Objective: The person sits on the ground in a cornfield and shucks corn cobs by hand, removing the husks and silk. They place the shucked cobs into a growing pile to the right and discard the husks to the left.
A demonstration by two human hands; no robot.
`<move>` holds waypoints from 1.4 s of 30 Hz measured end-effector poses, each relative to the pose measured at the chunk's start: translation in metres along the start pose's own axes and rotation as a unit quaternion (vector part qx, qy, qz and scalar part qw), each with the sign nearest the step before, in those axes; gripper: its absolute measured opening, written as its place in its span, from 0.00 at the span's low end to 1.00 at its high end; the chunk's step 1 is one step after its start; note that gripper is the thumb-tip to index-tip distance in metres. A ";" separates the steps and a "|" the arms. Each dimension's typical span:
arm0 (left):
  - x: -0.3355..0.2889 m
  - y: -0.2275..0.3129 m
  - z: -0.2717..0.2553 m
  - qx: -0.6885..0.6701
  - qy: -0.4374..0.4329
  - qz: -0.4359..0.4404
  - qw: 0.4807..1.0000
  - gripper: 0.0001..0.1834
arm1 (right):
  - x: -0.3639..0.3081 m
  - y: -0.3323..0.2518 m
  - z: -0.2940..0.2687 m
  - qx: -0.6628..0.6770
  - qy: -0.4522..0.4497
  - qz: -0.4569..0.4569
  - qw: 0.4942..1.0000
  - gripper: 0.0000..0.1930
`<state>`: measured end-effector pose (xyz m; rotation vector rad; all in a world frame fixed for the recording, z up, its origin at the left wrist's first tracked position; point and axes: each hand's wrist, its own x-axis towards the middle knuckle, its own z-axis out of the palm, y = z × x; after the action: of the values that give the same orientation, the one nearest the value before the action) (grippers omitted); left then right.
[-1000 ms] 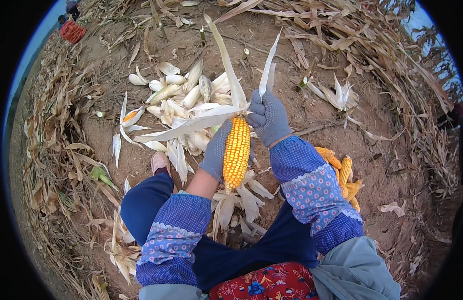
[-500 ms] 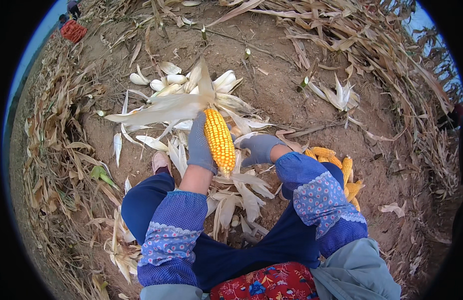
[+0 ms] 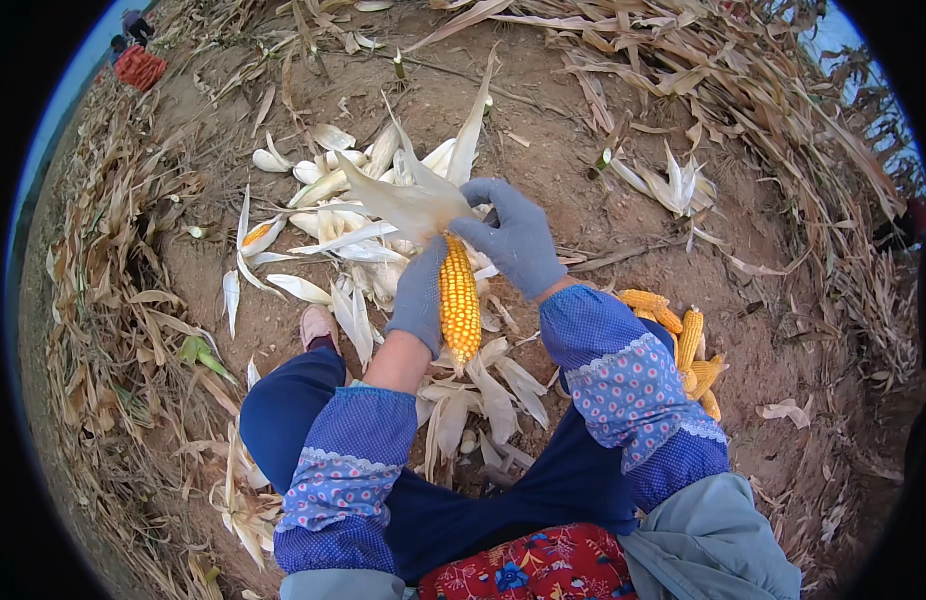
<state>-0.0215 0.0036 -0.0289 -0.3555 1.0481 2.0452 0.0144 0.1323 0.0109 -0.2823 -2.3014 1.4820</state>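
Between my gloved hands is an ear of corn (image 3: 460, 305), its yellow kernels bare and its tip pointing down toward me. Pale husk leaves (image 3: 413, 203) fan out from its far end, still attached. My left hand (image 3: 418, 298), in a grey glove, is wrapped around the ear's left side. At the base, my right hand (image 3: 513, 238) is closed on the husk where it meets the cob; its fingertips are partly hidden by the leaves. Under and beyond the hands lies a pile of unpeeled ears and loose husks (image 3: 333, 180).
Several bare yellow ears (image 3: 691, 340) lie in a heap by my right knee. Cut stalk stubs (image 3: 602, 161) stick up from the brown soil. Dry stalks and leaves (image 3: 703, 70) line both sides. At the far left are people beside a red sack (image 3: 140, 68).
My right hand has moved up and left from below the ear's side to grip the husk at its base. The leaves, spread leftward before, now point up and away.
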 end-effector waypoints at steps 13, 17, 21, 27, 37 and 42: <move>0.004 -0.012 -0.004 0.060 -0.064 0.006 0.996 0.18 | 0.004 0.035 0.006 0.021 -0.067 -0.139 0.988 0.09; 0.006 -0.008 -0.012 0.125 -0.075 -0.070 0.987 0.19 | 0.008 0.022 0.000 0.042 -0.136 0.003 0.990 0.09; 0.020 -0.018 -0.012 0.026 -0.084 -0.005 0.996 0.20 | 0.003 0.028 0.007 -0.040 -0.090 -0.158 0.983 0.10; -0.007 -0.001 0.000 0.003 -0.071 -0.092 0.993 0.19 | -0.001 0.021 0.007 0.044 -0.111 -0.099 0.988 0.11; -0.018 0.003 0.006 0.299 -0.070 -0.039 0.951 0.26 | 0.002 0.011 0.007 0.252 -0.029 0.227 0.940 0.15; -0.013 -0.005 0.000 0.149 -0.109 -0.036 0.982 0.25 | 0.005 0.010 0.008 0.408 0.088 0.247 0.875 0.13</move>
<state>-0.0093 -0.0012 -0.0243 -0.0150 1.1642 1.7834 0.0064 0.1320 0.0003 -0.7396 -1.3221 2.3981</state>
